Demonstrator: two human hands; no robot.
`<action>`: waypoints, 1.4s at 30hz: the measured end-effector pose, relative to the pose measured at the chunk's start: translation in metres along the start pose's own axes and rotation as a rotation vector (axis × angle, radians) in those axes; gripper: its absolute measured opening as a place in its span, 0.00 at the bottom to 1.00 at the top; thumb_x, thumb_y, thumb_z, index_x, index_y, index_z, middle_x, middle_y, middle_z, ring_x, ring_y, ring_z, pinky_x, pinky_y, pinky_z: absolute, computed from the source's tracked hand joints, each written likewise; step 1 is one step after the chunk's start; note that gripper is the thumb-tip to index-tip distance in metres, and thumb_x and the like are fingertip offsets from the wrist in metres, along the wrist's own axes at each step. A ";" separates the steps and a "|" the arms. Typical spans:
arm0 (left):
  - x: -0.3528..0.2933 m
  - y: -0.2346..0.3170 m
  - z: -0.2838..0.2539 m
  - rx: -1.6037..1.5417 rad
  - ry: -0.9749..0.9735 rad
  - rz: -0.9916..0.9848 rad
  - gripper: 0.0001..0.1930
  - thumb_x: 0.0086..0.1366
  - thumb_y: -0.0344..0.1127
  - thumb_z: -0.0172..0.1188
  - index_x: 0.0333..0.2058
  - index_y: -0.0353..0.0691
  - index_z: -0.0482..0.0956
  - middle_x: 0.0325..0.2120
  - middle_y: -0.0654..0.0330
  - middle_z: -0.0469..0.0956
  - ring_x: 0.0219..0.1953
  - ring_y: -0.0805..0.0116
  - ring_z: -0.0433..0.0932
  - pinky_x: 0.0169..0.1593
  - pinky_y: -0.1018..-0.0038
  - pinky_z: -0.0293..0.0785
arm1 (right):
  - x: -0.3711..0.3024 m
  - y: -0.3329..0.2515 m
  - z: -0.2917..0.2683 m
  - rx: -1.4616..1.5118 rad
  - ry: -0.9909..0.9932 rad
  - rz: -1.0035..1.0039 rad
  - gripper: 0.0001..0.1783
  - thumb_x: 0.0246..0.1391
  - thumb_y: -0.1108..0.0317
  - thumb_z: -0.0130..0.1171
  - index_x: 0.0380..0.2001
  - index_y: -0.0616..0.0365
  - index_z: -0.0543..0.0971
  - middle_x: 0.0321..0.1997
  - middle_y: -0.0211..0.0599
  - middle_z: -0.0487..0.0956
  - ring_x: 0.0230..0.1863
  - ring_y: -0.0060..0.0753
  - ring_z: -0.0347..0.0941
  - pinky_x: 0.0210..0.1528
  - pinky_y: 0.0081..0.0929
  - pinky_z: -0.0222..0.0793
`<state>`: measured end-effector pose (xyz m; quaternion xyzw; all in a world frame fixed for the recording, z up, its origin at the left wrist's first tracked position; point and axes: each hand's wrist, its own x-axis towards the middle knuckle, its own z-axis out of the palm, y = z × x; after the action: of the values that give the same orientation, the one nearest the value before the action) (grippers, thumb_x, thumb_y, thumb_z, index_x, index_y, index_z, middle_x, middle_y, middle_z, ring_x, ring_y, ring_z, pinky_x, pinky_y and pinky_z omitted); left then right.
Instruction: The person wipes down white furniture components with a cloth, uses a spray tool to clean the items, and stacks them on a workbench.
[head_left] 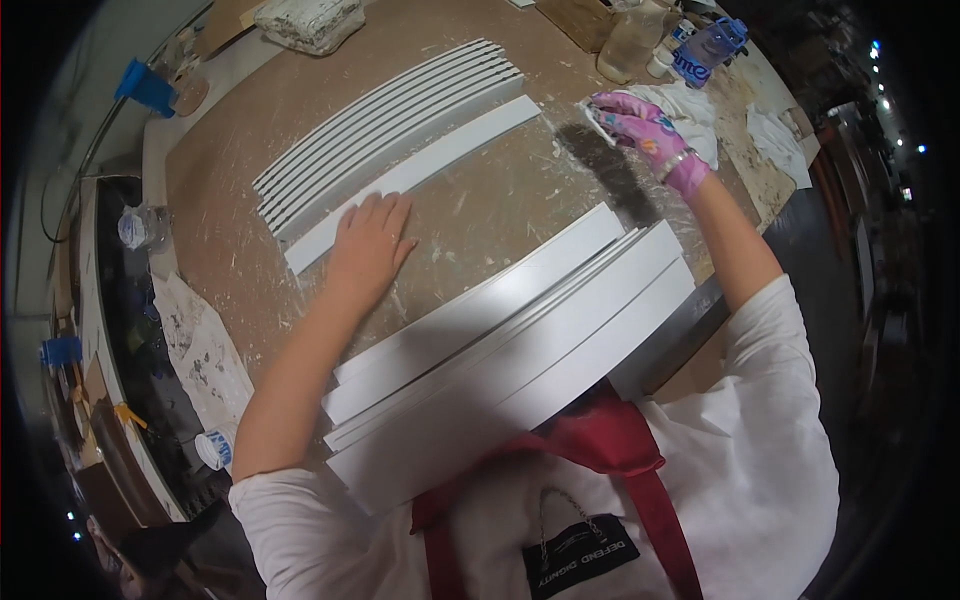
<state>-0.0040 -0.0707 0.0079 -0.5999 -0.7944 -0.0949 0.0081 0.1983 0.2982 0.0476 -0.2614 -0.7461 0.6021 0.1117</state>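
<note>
My left hand (372,240) is bare and lies with its fingers flat over the near-left part of a single white strip (470,137). Just beyond that strip, several more white strips (385,125) stand side by side with dark lines between them. My right hand (650,135) wears a pink patterned glove and is closed on a small white pad-like piece (598,122), partly hidden by the fingers. It is past the strip's right end, over a dark smear (610,172) on the brown tabletop (470,230). Long white boards (510,345) lie stacked close to my body.
Back right hold a blue-capped bottle (712,48), a cloudy jug (632,42) and white cloths (690,110). A plastic-wrapped bundle (308,22) sits at the far edge, a blue cup (145,85) at far left. A white tub (215,447) is by my left elbow.
</note>
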 end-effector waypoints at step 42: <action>0.049 0.018 0.062 -0.105 0.190 -0.213 0.19 0.64 0.34 0.41 0.53 0.40 0.69 0.55 0.52 0.67 0.59 0.57 0.62 0.64 0.63 0.54 | 0.050 -0.116 0.357 -0.939 -0.778 -0.653 0.15 0.51 0.65 0.54 0.42 0.55 0.75 0.47 0.37 0.75 0.45 0.38 0.73 0.47 0.34 0.69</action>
<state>0.0059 -0.0091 -0.0446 -0.5003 -0.8430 -0.1932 0.0418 -0.0457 0.0084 0.0618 0.1909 -0.9541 0.2010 -0.1136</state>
